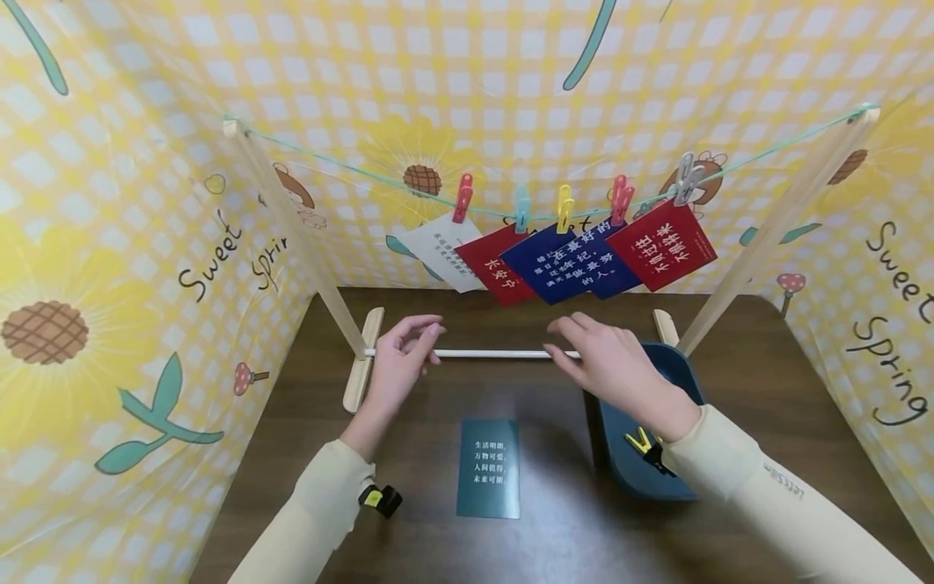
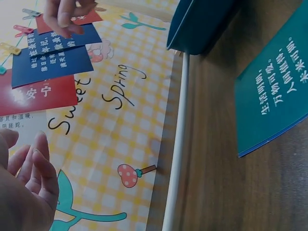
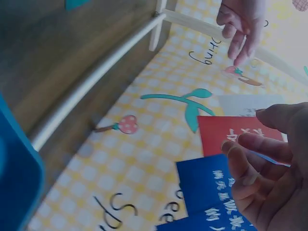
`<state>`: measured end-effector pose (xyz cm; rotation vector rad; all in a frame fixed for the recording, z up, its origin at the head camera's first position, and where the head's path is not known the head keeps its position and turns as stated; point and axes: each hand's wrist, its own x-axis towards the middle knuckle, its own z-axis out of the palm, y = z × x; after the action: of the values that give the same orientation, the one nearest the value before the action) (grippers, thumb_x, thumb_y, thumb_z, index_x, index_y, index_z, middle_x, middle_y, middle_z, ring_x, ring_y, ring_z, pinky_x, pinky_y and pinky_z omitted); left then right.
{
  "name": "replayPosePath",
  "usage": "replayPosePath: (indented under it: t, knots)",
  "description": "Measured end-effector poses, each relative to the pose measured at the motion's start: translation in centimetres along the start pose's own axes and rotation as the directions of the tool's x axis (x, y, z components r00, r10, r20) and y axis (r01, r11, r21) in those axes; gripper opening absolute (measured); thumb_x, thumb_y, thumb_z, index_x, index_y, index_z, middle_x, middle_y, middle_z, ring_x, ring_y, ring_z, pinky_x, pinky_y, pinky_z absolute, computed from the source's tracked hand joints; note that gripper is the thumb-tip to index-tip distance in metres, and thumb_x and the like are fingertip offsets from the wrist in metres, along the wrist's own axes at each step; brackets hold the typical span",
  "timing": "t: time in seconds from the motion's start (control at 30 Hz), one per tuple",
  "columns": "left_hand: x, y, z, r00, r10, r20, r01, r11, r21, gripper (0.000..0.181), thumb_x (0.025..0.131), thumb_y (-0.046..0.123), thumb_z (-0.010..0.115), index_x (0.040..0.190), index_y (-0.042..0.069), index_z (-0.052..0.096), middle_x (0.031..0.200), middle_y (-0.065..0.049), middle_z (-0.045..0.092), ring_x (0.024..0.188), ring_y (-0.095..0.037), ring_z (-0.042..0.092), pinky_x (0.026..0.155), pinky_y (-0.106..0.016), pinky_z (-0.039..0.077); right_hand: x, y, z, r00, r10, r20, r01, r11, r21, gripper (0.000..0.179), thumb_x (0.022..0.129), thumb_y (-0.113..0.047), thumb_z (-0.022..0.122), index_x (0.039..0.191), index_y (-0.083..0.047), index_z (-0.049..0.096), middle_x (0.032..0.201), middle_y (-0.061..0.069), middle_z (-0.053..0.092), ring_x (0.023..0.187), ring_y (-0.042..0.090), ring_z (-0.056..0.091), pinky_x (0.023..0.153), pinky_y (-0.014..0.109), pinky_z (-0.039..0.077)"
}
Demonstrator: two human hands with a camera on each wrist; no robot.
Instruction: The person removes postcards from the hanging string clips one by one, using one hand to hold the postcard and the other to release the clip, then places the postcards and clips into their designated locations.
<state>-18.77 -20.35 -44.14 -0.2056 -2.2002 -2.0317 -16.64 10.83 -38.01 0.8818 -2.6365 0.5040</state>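
Observation:
My left hand (image 1: 404, 353) hovers in front of the white crossbar (image 1: 489, 354), fingers loosely bent with nothing between them. The right hand (image 1: 616, 365), also holding nothing, hangs relaxed over the edge of a dark blue bin (image 1: 620, 466). Beyond both hands, a sagging green string (image 1: 343, 168) carries a white card (image 1: 438, 253), a red card (image 1: 496, 261), two overlapping blue cards (image 1: 543, 264) and another red card (image 1: 662, 246). Pink-red, light blue, yellow and grey clothespins (image 1: 521, 211) grip them. A dark green card (image 1: 489, 499) with white writing lies flat on the table, nearer me.
Wooden posts (image 1: 292, 235) hold up the string on both sides, standing on wooden feet (image 1: 361, 369). Inside the bin shows a yellow clothespin (image 1: 639, 440), partly hidden by the right wrist. Yellow checked cloth (image 1: 511, 49) surrounds the brown table (image 1: 314, 454) at the back and sides.

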Motion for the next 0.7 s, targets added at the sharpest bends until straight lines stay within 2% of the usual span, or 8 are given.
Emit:
replayPosePath:
  t: [0.07,0.2,0.3,0.57,0.7]
  knots:
    - [0.3,0.0,0.0,1.0,0.011,-0.024,-0.011,1.0,-0.013,0.029,0.103,0.019,0.068,0.125,-0.001,0.07,0.114,-0.02,0.074,0.062,-0.009,0.063,0.05,-0.021,0.046,0.6,-0.2,-0.7,1.0,-0.011,-0.008,0.011,1.0,-0.009,0.027,0.094,-0.022,0.079,0.114,-0.006,0.071,0.103,0.012,0.075,0.071,0.021,0.071,0.055,0.029,0.055]
    - [1.0,0.2,0.1,0.997,0.024,-0.073,-0.027,0.999,-0.041,0.029,0.101,0.018,0.071,0.124,0.001,0.07,0.106,-0.002,0.075,0.06,-0.009,0.064,0.05,-0.019,0.046,1.8,-0.5,-1.9,0.999,-0.028,-0.033,0.027,0.999,-0.027,0.026,0.094,-0.022,0.079,0.114,-0.006,0.071,0.101,0.011,0.074,0.072,0.022,0.07,0.056,0.032,0.056]
    - [1.7,0.5,0.1,0.995,0.022,-0.093,-0.027,0.998,-0.055,0.03,0.101,0.016,0.072,0.125,-0.001,0.069,0.103,0.004,0.074,0.06,-0.008,0.064,0.05,-0.018,0.046,2.8,-0.7,-3.0,0.997,-0.048,-0.057,0.046,0.998,-0.038,0.027,0.095,-0.023,0.078,0.115,-0.006,0.071,0.1,0.011,0.074,0.073,0.024,0.07,0.057,0.035,0.058]
    - [3.0,1.2,0.0,0.993,0.033,-0.118,-0.042,0.996,-0.076,0.029,0.1,0.015,0.072,0.124,0.0,0.07,0.107,-0.003,0.076,0.058,-0.008,0.064,0.05,-0.018,0.046,5.5,-1.4,-6.9,0.981,-0.122,-0.15,0.112,0.991,-0.074,0.032,0.093,-0.025,0.08,0.116,-0.006,0.071,0.102,0.012,0.074,0.076,0.025,0.072,0.057,0.037,0.058]
    - [3.5,1.6,-0.1,0.99,0.048,-0.133,-0.061,0.994,-0.096,0.031,0.1,0.013,0.072,0.124,-0.004,0.069,0.113,-0.017,0.074,0.056,-0.008,0.064,0.049,-0.018,0.046,6.7,-1.9,-8.2,0.975,-0.148,-0.167,0.134,0.987,-0.094,0.033,0.093,-0.027,0.081,0.116,-0.006,0.07,0.1,0.012,0.073,0.076,0.026,0.072,0.055,0.037,0.056]
